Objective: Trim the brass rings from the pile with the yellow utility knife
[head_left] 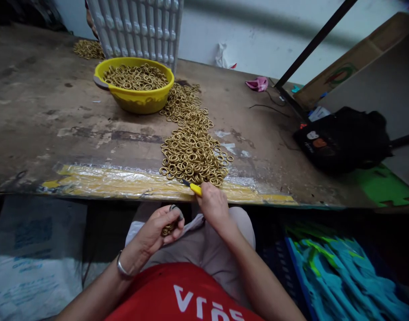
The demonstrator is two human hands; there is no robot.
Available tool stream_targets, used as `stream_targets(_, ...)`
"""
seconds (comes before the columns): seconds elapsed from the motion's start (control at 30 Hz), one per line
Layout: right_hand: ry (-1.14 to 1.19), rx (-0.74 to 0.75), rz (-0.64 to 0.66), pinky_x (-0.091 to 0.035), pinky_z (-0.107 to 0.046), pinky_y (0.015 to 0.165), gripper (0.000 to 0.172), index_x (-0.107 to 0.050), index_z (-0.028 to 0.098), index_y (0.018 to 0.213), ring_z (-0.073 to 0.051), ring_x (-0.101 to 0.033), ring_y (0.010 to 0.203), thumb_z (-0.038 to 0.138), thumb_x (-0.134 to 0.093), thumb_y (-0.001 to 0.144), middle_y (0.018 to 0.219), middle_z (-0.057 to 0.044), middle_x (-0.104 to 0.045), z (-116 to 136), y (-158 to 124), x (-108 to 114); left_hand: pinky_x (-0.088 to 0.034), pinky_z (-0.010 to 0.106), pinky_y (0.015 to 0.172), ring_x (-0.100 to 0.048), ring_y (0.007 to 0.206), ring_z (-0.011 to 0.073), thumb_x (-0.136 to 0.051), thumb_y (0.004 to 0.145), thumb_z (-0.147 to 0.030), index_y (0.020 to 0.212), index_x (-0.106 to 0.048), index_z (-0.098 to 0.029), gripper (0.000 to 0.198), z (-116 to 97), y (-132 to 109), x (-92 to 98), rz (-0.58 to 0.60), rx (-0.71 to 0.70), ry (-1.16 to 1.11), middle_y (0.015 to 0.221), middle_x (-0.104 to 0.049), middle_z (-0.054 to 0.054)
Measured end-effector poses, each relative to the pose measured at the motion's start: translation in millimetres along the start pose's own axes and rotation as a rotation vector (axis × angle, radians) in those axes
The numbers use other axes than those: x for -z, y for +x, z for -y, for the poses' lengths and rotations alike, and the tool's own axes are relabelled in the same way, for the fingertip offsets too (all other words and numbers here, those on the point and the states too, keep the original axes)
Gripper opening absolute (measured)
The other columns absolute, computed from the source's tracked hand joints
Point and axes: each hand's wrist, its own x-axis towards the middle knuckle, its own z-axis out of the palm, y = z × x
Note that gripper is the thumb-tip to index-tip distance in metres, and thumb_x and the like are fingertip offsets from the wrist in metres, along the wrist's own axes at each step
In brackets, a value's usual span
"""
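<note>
Head view: your left hand (157, 225) is curled around rings (167, 229); your right hand (215, 203) pinches a yellow tool (195, 189), tip beside the ring pile (193, 151) near the table (51, 133) edge. Careless sweeping could knock rings off; a loosened left hand could spill more.

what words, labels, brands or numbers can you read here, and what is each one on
"V", first of the white letters on the red shirt; the rest is unclear.
Blue print on the white sack: too blurred to read.
Small lettering on the black bag: too small.
Mark on the cardboard: no readable words.
</note>
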Motion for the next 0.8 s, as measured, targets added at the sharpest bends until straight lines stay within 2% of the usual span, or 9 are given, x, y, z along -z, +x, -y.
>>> stream_targets(0.13, 0.598, -0.004, 0.041, -0.033, -0.024, 0.054, 0.024, -0.053, 0.019, 0.066, -0.012, -0.046, 0.055, 0.029, -0.054, 0.088, 0.059, 0.002, -0.05, -1.9, -13.7, 12.8, -0.023, 0.013, 0.033, -0.044, 0.041, 0.0035, -0.074, 0.075, -0.036, 0.077, -0.062, -0.012, 0.027, 2.0, 11.1, -4.0, -0.051, 0.029, -0.002, 0.065, -0.061, 0.001)
stream_targets(0.23, 1.046, -0.102, 0.094, -0.032, -0.022, 0.049, 0.027, -0.053, 0.019, 0.066, -0.009, -0.039, 0.05, 0.037, -0.058, 0.084, 0.055, 0.005, -0.045, 1.7, -27.4, 14.6, -0.026, 0.013, 0.034, -0.047, 0.044, 0.0037, -0.074, 0.074, -0.033, 0.083, -0.066, -0.01, 0.026, 0.4, 12.9, -11.4, 0.026, 0.026, -0.026, 0.076, -0.066, 0.006)
stream_targets(0.33, 1.342, -0.258, 0.115, -0.028, -0.021, 0.042, 0.027, -0.056, 0.019, 0.074, -0.008, -0.033, 0.042, 0.044, -0.064, 0.08, 0.049, 0.008, -0.041, 7.3, -38.4, 5.0, -0.026, 0.013, 0.034, -0.048, 0.045, 0.0033, -0.074, 0.075, -0.029, 0.086, -0.066, -0.012, 0.022, -0.9, 9.9, -17.8, 0.124, -0.008, -0.088, 0.077, -0.064, 0.004)
stream_targets(0.43, 1.535, -0.346, 0.092, -0.029, -0.019, 0.04, 0.032, -0.056, 0.019, 0.08, -0.007, -0.033, 0.04, 0.048, -0.068, 0.078, 0.048, 0.008, -0.044, 12.6, -46.3, -8.9, -0.025, 0.013, 0.035, -0.045, 0.044, 0.0019, -0.074, 0.076, -0.027, 0.084, -0.066, -0.012, 0.019, -0.7, 6.2, -21.2, 0.154, -0.02, -0.143, 0.076, -0.062, 0.002)
stream_targets(0.6, 1.575, -0.356, 0.105, -0.03, -0.02, 0.04, 0.035, -0.057, 0.019, 0.084, -0.007, -0.037, 0.041, 0.051, -0.067, 0.079, 0.056, 0.006, -0.051, 14.9, -55.3, -13.3, -0.028, 0.013, 0.039, -0.047, 0.05, 0.0026, -0.074, 0.078, -0.028, 0.09, -0.067, -0.012, 0.021, -0.9, 1.1, -25.9, 0.179, -0.028, -0.13, 0.085, -0.062, 0.005)
stream_targets(0.67, 1.444, -0.263, 0.093, -0.033, -0.021, 0.043, 0.032, -0.059, 0.018, 0.081, -0.008, -0.04, 0.045, 0.05, -0.063, 0.084, 0.059, 0.004, -0.053, 12.5, -58.1, -5.4, -0.028, 0.013, 0.038, -0.046, 0.049, 0.003, -0.076, 0.076, -0.031, 0.088, -0.067, -0.011, 0.024, -2.3, -1.4, -29.0, 0.144, -0.041, -0.088, 0.081, -0.061, 0.004)
stream_targets(0.8, 1.002, 0.039, -0.008, -0.041, -0.024, 0.062, 0.027, -0.06, 0.018, 0.074, -0.013, -0.052, 0.066, 0.036, -0.053, 0.093, 0.072, -0.001, -0.058, 5.0, -63.9, 14.1, -0.027, 0.014, 0.036, -0.039, 0.044, 0.0032, -0.078, 0.072, -0.037, 0.076, -0.063, -0.012, 0.03, -3.3, -6.0, -33.2, 0.093, -0.053, 0.002, 0.065, -0.054, -0.001)
